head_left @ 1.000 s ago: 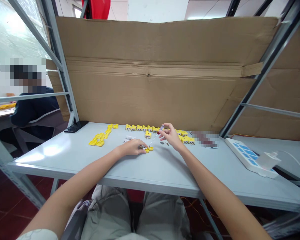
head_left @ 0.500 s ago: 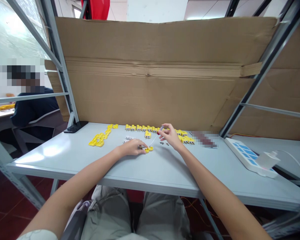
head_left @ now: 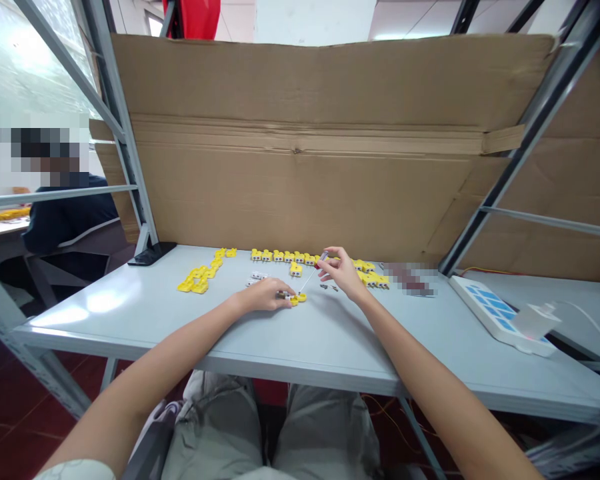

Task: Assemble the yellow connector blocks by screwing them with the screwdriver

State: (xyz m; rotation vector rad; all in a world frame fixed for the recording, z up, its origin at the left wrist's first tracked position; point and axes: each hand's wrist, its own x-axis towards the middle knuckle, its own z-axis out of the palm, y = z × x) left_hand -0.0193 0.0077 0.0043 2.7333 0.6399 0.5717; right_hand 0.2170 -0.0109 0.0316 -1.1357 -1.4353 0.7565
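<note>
Your left hand (head_left: 265, 294) pins yellow connector (head_left: 297, 299); right hand (head_left: 341, 272) pinches screwdriver (head_left: 311, 272) onto it. Row (head_left: 285, 255) behind connector seemingly done; pile (head_left: 199, 278) left of it likely undone.

Cardboard backing (head_left: 300, 167), blue-and-white power strip (head_left: 495, 310), seated co-worker (head_left: 65, 213) at left

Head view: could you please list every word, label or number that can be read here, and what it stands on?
No text can be read.
Cardboard sheet: no print shows.
White panel with blue squares: no legible marking.
Row of yellow connectors, the yellow connector held by the left hand, the screwdriver in the right hand: too small to tell.
Patch on the table: blurred.
</note>
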